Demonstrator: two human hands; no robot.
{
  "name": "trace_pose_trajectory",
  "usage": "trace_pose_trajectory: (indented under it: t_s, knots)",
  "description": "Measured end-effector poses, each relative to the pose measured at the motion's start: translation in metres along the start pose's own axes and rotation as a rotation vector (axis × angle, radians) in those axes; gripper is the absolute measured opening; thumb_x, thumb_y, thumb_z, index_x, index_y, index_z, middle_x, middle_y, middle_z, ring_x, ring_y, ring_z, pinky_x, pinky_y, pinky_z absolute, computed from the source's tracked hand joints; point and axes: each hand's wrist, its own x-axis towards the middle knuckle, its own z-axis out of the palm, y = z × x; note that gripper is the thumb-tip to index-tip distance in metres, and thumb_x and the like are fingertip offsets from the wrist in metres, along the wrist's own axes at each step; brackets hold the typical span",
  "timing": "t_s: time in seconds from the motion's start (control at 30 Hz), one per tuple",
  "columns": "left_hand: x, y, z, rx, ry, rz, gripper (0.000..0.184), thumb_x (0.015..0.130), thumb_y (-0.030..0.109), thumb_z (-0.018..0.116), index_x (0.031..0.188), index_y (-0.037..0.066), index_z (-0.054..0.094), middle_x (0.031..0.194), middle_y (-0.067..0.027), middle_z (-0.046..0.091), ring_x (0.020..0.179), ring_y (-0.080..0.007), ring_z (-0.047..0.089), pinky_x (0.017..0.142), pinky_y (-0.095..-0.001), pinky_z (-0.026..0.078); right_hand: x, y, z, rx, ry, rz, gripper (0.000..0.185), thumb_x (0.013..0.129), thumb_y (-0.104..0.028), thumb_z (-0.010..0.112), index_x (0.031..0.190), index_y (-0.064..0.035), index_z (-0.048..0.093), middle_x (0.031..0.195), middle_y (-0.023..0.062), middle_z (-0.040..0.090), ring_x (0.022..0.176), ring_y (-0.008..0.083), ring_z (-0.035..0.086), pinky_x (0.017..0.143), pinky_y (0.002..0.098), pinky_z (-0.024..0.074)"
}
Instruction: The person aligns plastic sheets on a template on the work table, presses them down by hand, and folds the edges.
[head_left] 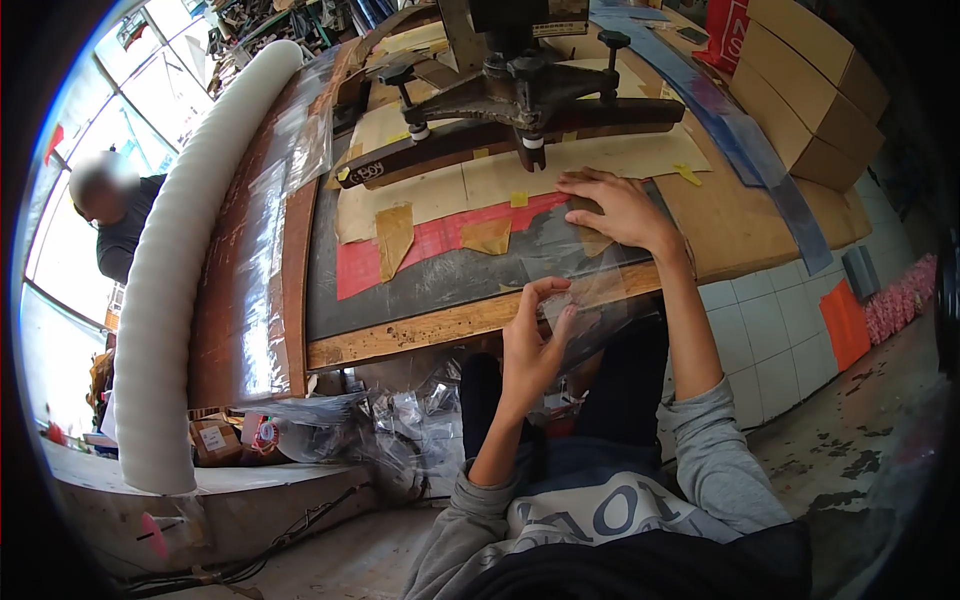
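My left hand [535,345] is below the table's front edge, its thumb and fingers curved around a clear plastic sheet [600,285]. My right hand [610,208] rests with fingers spread near the right end of a red strip [430,245] on the black work surface [440,285]. Tan tape pieces [394,240] lie across the strip. Behind it lies a pale board [450,190] with small yellow tabs. A dark metal press bar [520,135] stands over that board, just beyond my right hand.
A tall white foam roll [190,250] stands at the left, with a person [120,215] beyond it. Cardboard boxes [800,100] and a blue plastic strip [740,140] are at the right. Clear plastic bags [410,420] lie under the table.
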Motion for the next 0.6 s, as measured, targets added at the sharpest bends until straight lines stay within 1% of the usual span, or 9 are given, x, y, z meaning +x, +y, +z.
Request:
trace_pose_trajectory:
  t_s: [0.1, 0.27, 0.4, 0.5, 0.57, 0.6]
  knots:
    - [0.0001, -0.0011, -0.0001, 0.012, -0.004, -0.013, 0.028, 0.090, 0.004, 0.063, 0.116, 0.001, 0.054, 0.109, -0.0101, 0.063, 0.090, -0.0106, 0.062, 0.065, -0.0243, 0.053, 0.0004, -0.0004, 0.0000, -0.005, -0.008, 0.004, 0.050, 0.087, -0.034, 0.065, 0.130, -0.0102, 0.058, 0.138, 0.0054, 0.054, 0.132, 0.0269, 0.044, 0.111, 0.0405, 0.0342]
    - [0.0000, 0.0023, -0.0014, 0.016, -0.024, -0.057, 0.028, 0.090, 0.004, 0.063, 0.116, 0.000, 0.054, 0.109, -0.0099, 0.063, 0.092, -0.0112, 0.062, 0.066, -0.0245, 0.053, 0.0007, -0.0039, -0.0052, -0.002, -0.042, 0.019, 0.050, 0.087, -0.033, 0.065, 0.130, -0.0107, 0.057, 0.138, 0.0055, 0.053, 0.132, 0.0273, 0.043, 0.111, 0.0406, 0.0339]
    - [0.0001, 0.0073, -0.0027, 0.039, -0.029, -0.075, 0.028, 0.089, 0.004, 0.064, 0.116, 0.000, 0.055, 0.110, -0.0098, 0.063, 0.091, -0.0115, 0.063, 0.064, -0.0243, 0.052, -0.0006, -0.0043, -0.0037, 0.012, -0.029, 0.016, 0.049, 0.087, -0.033, 0.066, 0.131, -0.0118, 0.057, 0.138, 0.0045, 0.054, 0.133, 0.0272, 0.043, 0.112, 0.0405, 0.0334]
    - [-0.0002, 0.0057, -0.0016, -0.034, -0.025, -0.119, 0.030, 0.089, 0.003, 0.064, 0.117, 0.001, 0.055, 0.112, -0.0062, 0.062, 0.093, -0.0043, 0.056, 0.064, -0.0159, 0.040, -0.0002, -0.0077, -0.0050, 0.002, -0.035, 0.037, 0.049, 0.087, -0.032, 0.066, 0.131, -0.0125, 0.057, 0.138, 0.0036, 0.054, 0.133, 0.0268, 0.043, 0.112, 0.0405, 0.0331]
    - [0.0000, 0.0020, -0.0019, -0.005, -0.021, -0.076, 0.029, 0.089, 0.003, 0.064, 0.116, 0.000, 0.055, 0.111, -0.0089, 0.063, 0.093, -0.0092, 0.060, 0.066, -0.0219, 0.049, 0.0000, -0.0094, -0.0058, -0.003, -0.038, 0.054, 0.049, 0.087, -0.032, 0.066, 0.131, -0.0127, 0.057, 0.138, 0.0031, 0.054, 0.133, 0.0265, 0.043, 0.112, 0.0406, 0.0332]
    - [0.0001, 0.0001, -0.0019, 0.009, -0.020, -0.055, 0.028, 0.089, 0.004, 0.064, 0.115, 0.000, 0.055, 0.111, -0.0103, 0.063, 0.093, -0.0117, 0.062, 0.066, -0.0248, 0.054, 0.0004, -0.0071, -0.0041, 0.011, -0.042, 0.056, 0.049, 0.087, -0.034, 0.065, 0.132, -0.0148, 0.057, 0.139, 0.0007, 0.053, 0.134, 0.0256, 0.041, 0.111, 0.0439, 0.0304]
